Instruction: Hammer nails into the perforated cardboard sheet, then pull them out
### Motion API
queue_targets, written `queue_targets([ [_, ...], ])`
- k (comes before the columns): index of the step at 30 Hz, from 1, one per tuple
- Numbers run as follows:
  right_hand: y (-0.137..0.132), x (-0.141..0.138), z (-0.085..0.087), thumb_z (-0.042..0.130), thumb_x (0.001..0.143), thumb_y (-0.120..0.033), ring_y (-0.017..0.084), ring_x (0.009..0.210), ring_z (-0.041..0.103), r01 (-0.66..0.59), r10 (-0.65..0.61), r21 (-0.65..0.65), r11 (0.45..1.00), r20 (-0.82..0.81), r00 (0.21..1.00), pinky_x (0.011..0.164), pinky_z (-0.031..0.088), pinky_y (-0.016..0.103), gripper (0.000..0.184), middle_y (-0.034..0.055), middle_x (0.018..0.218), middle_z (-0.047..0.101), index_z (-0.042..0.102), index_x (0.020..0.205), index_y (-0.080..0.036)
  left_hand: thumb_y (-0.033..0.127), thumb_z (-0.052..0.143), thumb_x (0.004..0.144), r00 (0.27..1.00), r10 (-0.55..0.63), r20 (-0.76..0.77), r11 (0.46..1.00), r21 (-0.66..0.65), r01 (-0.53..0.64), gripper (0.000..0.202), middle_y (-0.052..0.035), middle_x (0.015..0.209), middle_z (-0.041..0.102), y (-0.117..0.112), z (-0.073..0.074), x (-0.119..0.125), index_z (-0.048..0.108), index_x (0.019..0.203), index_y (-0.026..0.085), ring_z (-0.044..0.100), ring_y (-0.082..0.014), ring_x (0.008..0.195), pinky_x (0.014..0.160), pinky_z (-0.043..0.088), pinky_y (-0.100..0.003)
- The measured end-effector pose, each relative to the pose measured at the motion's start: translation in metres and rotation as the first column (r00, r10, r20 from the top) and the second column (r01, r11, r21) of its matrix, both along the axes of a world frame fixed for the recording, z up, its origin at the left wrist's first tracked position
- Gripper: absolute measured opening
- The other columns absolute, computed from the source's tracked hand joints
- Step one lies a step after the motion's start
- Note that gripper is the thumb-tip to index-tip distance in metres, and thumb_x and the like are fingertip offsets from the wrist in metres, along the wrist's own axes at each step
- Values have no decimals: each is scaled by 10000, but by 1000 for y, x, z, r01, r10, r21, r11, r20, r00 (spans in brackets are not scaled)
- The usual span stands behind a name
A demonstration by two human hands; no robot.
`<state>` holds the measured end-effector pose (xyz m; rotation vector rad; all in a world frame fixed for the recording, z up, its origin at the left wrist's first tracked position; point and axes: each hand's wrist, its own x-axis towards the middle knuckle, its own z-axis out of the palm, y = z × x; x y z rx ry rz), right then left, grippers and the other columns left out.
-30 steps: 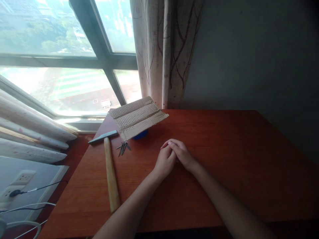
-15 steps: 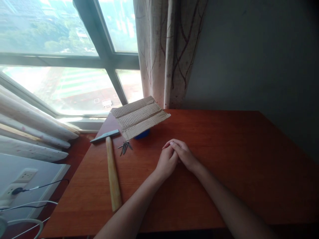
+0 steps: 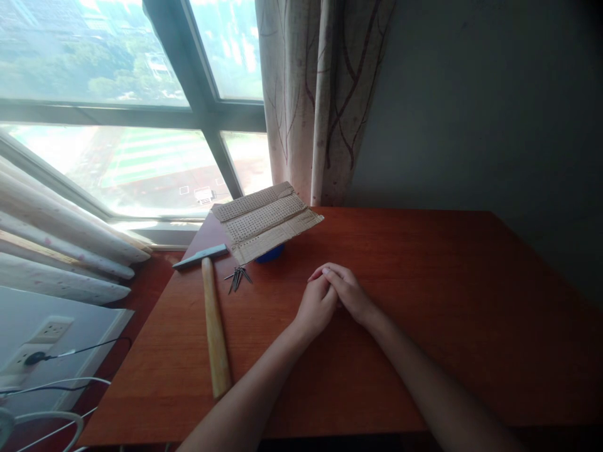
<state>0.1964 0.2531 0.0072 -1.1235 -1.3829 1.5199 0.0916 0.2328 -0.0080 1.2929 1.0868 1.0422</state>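
My left hand (image 3: 316, 306) and my right hand (image 3: 351, 292) are clasped together over the middle of the table, fingers folded against each other. No object shows in either one. To their left, a hammer (image 3: 217, 333) lies with its wooden handle toward me and its metal head toward the window. Near the hammer head is a small pile of several nails (image 3: 238, 278). Behind the nails, a piece of cardboard (image 3: 268, 220) with rows of small holes rests tilted on a blue object (image 3: 271, 253), which it mostly hides.
The reddish-brown wooden table (image 3: 447, 301) stretches away to the right. A window (image 3: 155, 163) and patterned curtains (image 3: 296, 94) stand behind it. On the lower left, a wall socket (image 3: 28, 359) has a plug and cables beside the table edge.
The view has shifted very slightly, so the hammer, nails and cardboard sit a little further right in the picture. My hands stay clasped as before.
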Motion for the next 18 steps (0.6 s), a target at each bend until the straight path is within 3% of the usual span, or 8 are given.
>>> queue_targets([
  [18,-1,0,0,475,906,-375,166,680,587,18,-20,58,998,24,1000,480,406,229,293,55,794,670,672,813,-179,248,470,881,1000,-5,-11,1000,7,5,178,-5,647,574,-1,0,0,563,756,162,542,-129,569,528,443,-228],
])
